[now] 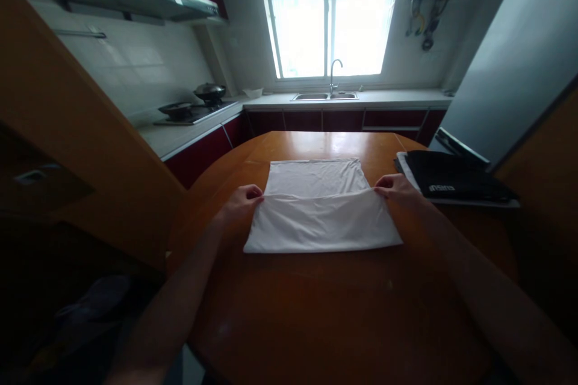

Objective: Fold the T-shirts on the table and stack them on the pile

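A white cloth garment [323, 222] lies on the brown wooden table [307, 307], its near part folded over so that an edge runs across its middle. What kind of garment it is, I cannot tell. My left hand [244, 197] pinches the left end of that folded-over edge between thumb and fingers. At the opposite end, my right hand [396, 188] grips the same edge in a like pinch. Beyond the edge, the far part of the cloth lies flat, with creases toward its right side.
Folded black and white clothes [460, 174] are stacked at the table's right, by the grey fridge [510, 54]. Past the table, a counter [392, 97] holds a sink [311, 97]. Pans [210, 92] stand on the stove at the left. A wooden door [81, 96] is close on my left.
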